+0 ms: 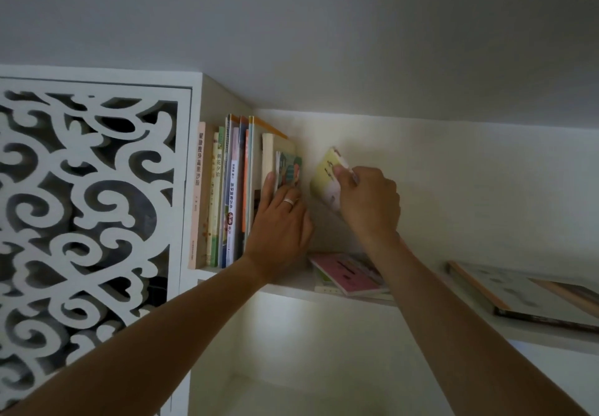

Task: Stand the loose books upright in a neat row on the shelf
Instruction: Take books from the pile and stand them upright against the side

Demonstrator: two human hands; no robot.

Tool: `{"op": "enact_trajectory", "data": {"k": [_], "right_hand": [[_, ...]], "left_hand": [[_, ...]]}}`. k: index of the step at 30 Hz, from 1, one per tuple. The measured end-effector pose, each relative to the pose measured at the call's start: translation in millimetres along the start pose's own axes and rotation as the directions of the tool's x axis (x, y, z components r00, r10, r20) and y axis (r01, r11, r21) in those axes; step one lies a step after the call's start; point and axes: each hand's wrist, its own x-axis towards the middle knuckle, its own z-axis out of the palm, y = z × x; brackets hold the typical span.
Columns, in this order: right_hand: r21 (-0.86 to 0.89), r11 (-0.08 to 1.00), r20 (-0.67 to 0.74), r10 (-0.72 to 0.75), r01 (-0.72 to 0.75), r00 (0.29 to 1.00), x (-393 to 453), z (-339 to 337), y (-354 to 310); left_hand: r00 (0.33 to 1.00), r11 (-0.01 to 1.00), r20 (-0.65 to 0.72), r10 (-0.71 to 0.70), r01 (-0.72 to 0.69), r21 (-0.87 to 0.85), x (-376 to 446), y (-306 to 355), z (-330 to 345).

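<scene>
Two bare arms reach up to a white shelf [291, 287]. Near its front edge a pink book [351, 273] lies flat, with a larger flat book [518, 295] farther right. The left hand [280, 224] presses straight fingers against the standing row of books [233, 195] at the shelf's left end. The right hand [369, 201] pinches a tilted yellow booklet [325, 179] just beside the row. It should be tipped upright and slid flush while the row stays braced.

We count about nine upright books [227, 195] left of the left hand [278, 221] fingers. One yellow book [325, 175] is between the right hand [369, 201] fingers. Below these fingers lie two flat books [350, 274], and far right two more [531, 299].
</scene>
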Motion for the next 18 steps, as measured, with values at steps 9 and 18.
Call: {"op": "enact_trajectory", "data": {"k": [9, 18], "right_hand": [[0.514, 0.857, -0.13, 0.044, 0.029, 0.991, 16, 47, -50], [0.618, 0.782, 0.48, -0.295, -0.08, 0.826, -3, 45, -10]], "left_hand": [[1.0, 0.953, 0.018, -0.025, 0.03, -0.301, 6, 2, -11], [0.98, 0.8, -0.089, -0.176, 0.09, -0.593, 9, 5, -5]]}}
